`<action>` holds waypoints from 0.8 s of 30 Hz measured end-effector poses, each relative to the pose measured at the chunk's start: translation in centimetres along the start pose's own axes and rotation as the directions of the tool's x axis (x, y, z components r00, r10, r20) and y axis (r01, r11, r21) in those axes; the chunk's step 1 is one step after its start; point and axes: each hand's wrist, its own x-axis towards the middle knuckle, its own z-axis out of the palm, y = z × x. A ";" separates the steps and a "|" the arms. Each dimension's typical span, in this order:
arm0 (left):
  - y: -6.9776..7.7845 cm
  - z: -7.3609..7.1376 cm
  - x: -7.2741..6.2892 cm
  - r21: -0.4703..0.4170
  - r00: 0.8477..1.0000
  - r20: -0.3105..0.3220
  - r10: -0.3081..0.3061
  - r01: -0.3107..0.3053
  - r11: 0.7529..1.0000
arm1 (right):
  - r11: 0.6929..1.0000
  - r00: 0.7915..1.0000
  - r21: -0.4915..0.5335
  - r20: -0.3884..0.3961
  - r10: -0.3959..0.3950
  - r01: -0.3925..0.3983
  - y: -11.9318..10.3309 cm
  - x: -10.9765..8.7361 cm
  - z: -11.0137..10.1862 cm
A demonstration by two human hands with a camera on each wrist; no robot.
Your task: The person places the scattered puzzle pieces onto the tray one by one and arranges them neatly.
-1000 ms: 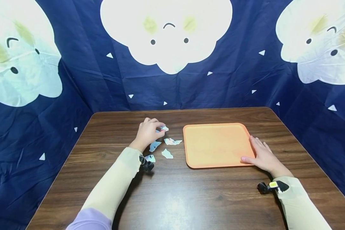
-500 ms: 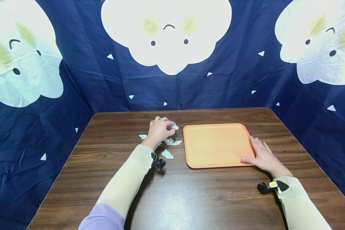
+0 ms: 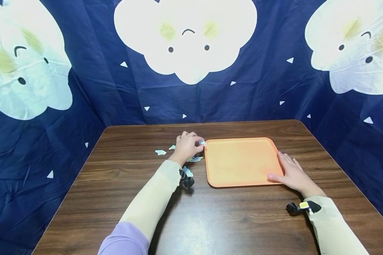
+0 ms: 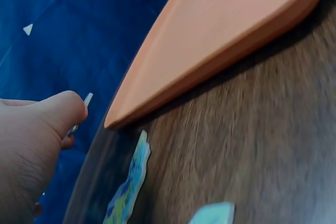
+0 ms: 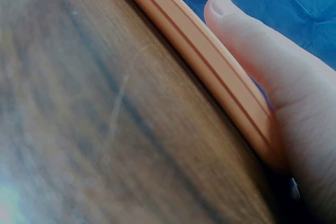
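Observation:
Thumb and fingers of my left hand [image 3: 187, 147] pinch a small, flat, pale-blue puzzle piece [image 3: 202, 143] at the back left corner of an orange tray [image 3: 242, 162]. In the left wrist view only a thin edge of that piece [image 4: 88, 99] shows past the thumb. Below the hand lie a multicoloured piece [image 3: 195, 159] and a pale blue one [image 3: 188, 171], both partly covered in the head view. My right hand [image 3: 290, 171] rests on the tray's right edge, its thumb [image 5: 241, 40] extended over the rim near the front corner and its fingers relaxed along the side.
Two more pale pieces, a left one [image 3: 160, 152] and one nearer the hand [image 3: 172, 147], lie on the brown wooden table [image 3: 229, 219]. Dark blue cloth [image 3: 191, 102] with clouds printed on it hangs behind the table and at both sides.
My left hand has moved right, carrying the pinched piece to the tray's corner. Pieces at the left have come into sight behind it. The right hand and tray stay put.

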 end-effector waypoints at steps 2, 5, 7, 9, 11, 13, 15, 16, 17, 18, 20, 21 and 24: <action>0.2 0.3 0.2 -0.007 1.000 0.000 0.004 -0.004 1.000 | 1.000 1.000 0.000 0.001 0.001 -0.001 0.0 0.0 0.0; 0.6 0.6 0.5 -0.024 1.000 -0.004 0.011 -0.011 1.000 | 1.000 1.000 -0.003 0.002 0.001 -0.001 0.1 0.0 0.1; 0.8 0.7 0.7 -0.023 1.000 -0.003 0.014 -0.014 1.000 | 1.000 1.000 -0.006 0.002 0.001 -0.001 0.1 0.1 0.2; 1.1 0.9 0.9 -0.016 1.000 -0.001 0.014 -0.014 1.000 | 1.000 1.000 -0.006 0.002 0.001 -0.001 0.2 0.1 0.2; 1.4 1.0 1.0 -0.004 1.000 0.005 0.010 -0.010 1.000 | 1.000 1.000 -0.004 -0.001 0.000 0.000 0.3 0.1 0.2; 1.6 1.2 1.1 0.004 1.000 0.009 0.007 -0.007 1.000 | 1.000 1.000 -0.001 -0.010 -0.006 0.006 0.5 0.1 0.2; 1.9 1.4 1.2 0.005 1.000 0.011 0.001 -0.002 1.000 | 1.000 1.000 0.001 -0.013 -0.007 0.007 0.5 0.1 0.2; 2.0 1.5 1.2 0.004 1.000 0.009 0.000 0.000 1.000 | 1.000 1.000 0.000 -0.013 -0.009 0.009 0.5 0.1 0.2; 2.2 1.6 1.2 0.003 1.000 0.007 -0.002 0.002 1.000 | 1.000 1.000 0.003 -0.012 -0.010 0.010 0.5 0.1 0.1; 2.3 1.7 1.3 0.011 1.000 0.006 -0.005 0.005 1.000 | 1.000 1.000 0.006 -0.011 -0.010 0.010 0.5 0.1 0.1; 2.5 2.0 1.3 0.029 1.000 0.003 -0.008 0.008 1.000 | 1.000 1.000 0.009 -0.004 -0.007 0.007 0.3 0.1 0.0; 2.5 2.2 1.3 0.037 1.000 0.003 -0.010 0.010 0.999 | 1.000 1.000 0.011 -0.002 -0.008 0.008 0.3 0.0 0.0; 2.9 2.5 1.5 0.054 1.000 -0.009 -0.004 0.004 0.999 | 1.000 1.000 0.011 0.000 -0.006 0.006 0.1 0.0 -0.1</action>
